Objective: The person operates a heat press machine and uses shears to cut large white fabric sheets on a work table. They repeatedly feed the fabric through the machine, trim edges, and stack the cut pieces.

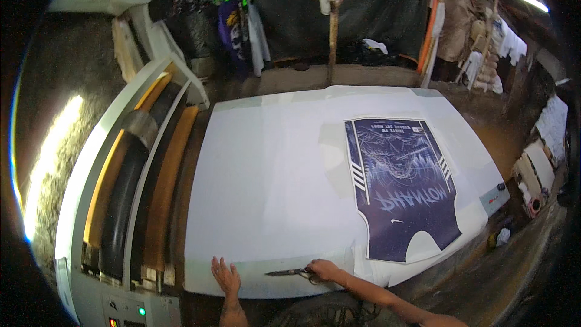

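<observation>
My left hand is open, fingers extended over the front-left edge of a white-covered table. My right hand grips dark-bladed scissors at their handles, low over the table's front edge, blades pointing left toward my left hand. Beyond my right hand, on the right half of the table, a navy printed shirt-shaped panel lies flat on white sheets.
A roller machine with a lit green button stands along the left. Clothes hang from a line at the back. A white cloth hangs at right; rolls and stacked materials sit beside the table's right side.
</observation>
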A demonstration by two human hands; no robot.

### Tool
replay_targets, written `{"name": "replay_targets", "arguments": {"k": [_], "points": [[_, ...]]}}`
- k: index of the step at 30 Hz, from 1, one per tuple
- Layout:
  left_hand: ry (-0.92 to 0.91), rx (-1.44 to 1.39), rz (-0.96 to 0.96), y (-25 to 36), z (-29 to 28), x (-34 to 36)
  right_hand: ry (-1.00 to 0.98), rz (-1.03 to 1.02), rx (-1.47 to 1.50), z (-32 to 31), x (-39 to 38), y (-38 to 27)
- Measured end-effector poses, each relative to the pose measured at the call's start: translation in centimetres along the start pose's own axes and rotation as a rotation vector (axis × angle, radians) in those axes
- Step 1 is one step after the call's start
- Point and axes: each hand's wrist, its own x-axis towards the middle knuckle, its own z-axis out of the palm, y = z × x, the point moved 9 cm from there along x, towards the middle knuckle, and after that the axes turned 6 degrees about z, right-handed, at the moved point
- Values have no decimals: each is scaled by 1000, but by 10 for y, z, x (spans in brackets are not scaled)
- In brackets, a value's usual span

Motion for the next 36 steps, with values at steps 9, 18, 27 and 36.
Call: {"name": "replay_targets", "arguments": {"k": [9, 18, 27, 36], "points": [[103, 17, 35, 0, 8, -8, 22, -18, 122, -45, -3, 26], [116, 85, 30, 5, -19, 10, 282, -122, -171, -65, 10, 4], [47, 73, -21, -1, -17, 8, 254, -96, -30, -67, 9, -1], [13, 49, -43, 2, -23, 10, 295, -119, -46, -71, 12, -5]]}}
